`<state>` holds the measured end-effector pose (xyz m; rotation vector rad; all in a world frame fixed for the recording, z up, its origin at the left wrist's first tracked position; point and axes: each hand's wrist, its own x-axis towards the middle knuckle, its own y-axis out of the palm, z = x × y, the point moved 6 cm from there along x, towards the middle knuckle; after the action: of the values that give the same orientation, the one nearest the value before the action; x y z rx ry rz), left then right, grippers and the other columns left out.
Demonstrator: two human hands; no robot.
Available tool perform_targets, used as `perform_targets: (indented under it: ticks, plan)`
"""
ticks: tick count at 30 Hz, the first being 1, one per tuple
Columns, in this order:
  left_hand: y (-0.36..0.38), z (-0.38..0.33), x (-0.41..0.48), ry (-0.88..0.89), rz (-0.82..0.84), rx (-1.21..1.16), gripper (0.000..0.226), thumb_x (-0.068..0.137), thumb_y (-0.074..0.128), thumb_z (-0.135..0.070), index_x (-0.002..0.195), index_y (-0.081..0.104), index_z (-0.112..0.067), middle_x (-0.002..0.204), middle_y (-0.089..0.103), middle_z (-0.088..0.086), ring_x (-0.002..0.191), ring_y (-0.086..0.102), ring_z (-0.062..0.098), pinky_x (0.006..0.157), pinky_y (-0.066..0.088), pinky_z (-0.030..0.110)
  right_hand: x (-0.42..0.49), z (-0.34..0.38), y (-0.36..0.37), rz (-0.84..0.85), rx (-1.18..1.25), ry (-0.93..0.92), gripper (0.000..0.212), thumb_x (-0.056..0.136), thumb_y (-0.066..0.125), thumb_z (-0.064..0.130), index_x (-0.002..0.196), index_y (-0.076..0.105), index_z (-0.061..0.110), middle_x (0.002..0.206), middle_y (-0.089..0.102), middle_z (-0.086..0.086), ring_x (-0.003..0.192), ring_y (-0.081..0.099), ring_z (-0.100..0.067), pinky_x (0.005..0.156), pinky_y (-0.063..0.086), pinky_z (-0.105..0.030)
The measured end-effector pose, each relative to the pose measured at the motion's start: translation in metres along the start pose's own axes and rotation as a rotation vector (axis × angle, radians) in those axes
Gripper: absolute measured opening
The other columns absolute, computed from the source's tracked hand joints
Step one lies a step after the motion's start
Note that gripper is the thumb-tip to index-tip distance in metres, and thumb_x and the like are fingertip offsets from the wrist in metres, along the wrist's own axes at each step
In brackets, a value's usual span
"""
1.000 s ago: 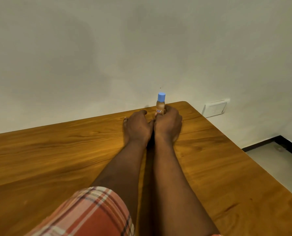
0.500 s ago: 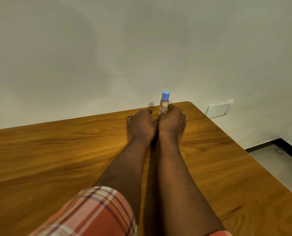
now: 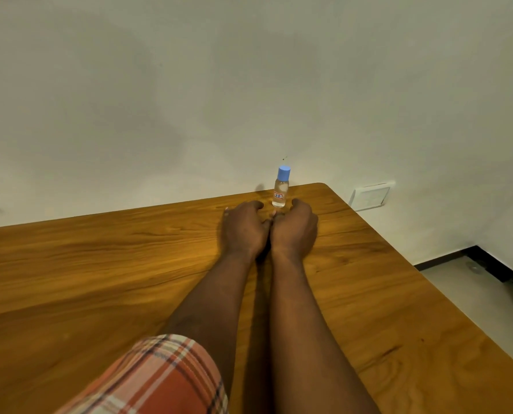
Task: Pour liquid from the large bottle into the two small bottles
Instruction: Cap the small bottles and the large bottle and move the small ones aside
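A pale wall (image 3: 249, 85) fills the upper half of the view, and below it a wooden tabletop (image 3: 99, 264) runs off to the right, with a white switch plate (image 3: 370, 197) on the wall past its far corner. Two bare forearms reach straight ahead from a plaid sleeve (image 3: 159, 377) and lie side by side. The left hand (image 3: 243, 228) and the right hand (image 3: 294, 228) rest on the wood with their inner edges touching. The fingers (image 3: 256, 205) of both are loosely curled forward like an open cup, and nothing shows in either grip. Just beyond the fingertips, centred on the gap between the hands, one small bottle (image 3: 280, 191) stands upright near the far edge of the tabletop. Its long axis is vertical and it seems to touch neither hand. Both hands are about equally near it, the right perhaps slightly nearer. It is clear, wears a blue cap (image 3: 284, 171) and carries a small label (image 3: 278, 195). The large bottle and the second small bottle are not in view, so any pouring would call for fetching them first.
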<state>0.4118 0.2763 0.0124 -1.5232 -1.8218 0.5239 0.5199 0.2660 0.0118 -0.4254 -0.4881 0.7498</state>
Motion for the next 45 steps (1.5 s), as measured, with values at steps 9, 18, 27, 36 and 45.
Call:
perform_targets:
  ticks: [9,18,27,36,45]
  plan:
    - [-0.021,0.003,-0.041,-0.034,0.035,-0.025,0.041,0.093,0.056,-0.036,0.127,0.058,-0.013,0.128,0.062,0.004,0.119,0.055,0.021,0.101,0.044,0.035,-0.037,0.002,-0.017,0.028,-0.032,-0.015,0.028,0.089,0.065,0.014,0.116,0.064,0.007,0.106,0.069,-0.009,0.101,0.063,-0.027,0.086,0.053,-0.041]
    - [-0.052,0.009,-0.102,-0.059,0.026,-0.034,0.038,0.093,0.057,-0.032,0.125,0.060,-0.012,0.126,0.063,0.005,0.118,0.056,0.020,0.108,0.037,0.040,-0.097,0.002,-0.048,0.081,-0.019,-0.026,0.035,0.090,0.062,0.015,0.125,0.062,0.010,0.117,0.068,-0.009,0.112,0.060,-0.025,0.096,0.049,-0.040]
    - [-0.077,0.017,-0.157,-0.054,0.032,-0.046,0.035,0.094,0.056,-0.033,0.121,0.063,-0.012,0.123,0.065,0.005,0.116,0.057,0.020,0.105,0.040,0.039,-0.157,0.001,-0.080,0.183,0.039,-0.055,0.033,0.091,0.058,0.019,0.122,0.065,0.011,0.115,0.069,-0.009,0.113,0.060,-0.026,0.094,0.047,-0.034]
    - [-0.096,0.012,-0.195,-0.103,0.145,0.035,0.032,0.094,0.055,-0.025,0.121,0.063,-0.010,0.121,0.065,0.007,0.112,0.060,0.020,0.093,0.048,0.030,-0.211,-0.002,-0.110,0.251,0.144,-0.088,0.025,0.095,0.053,0.018,0.112,0.070,0.013,0.103,0.071,-0.004,0.102,0.063,-0.021,0.085,0.052,-0.034]
    - [-0.124,-0.009,-0.283,0.110,0.163,0.527,0.028,0.094,0.044,-0.013,0.120,0.054,-0.012,0.118,0.059,0.008,0.110,0.055,0.023,0.111,0.027,0.034,-0.243,-0.004,-0.131,0.421,0.240,-0.196,0.028,0.089,0.060,0.005,0.116,0.068,0.007,0.111,0.071,-0.009,0.104,0.066,-0.019,0.094,0.051,-0.030]
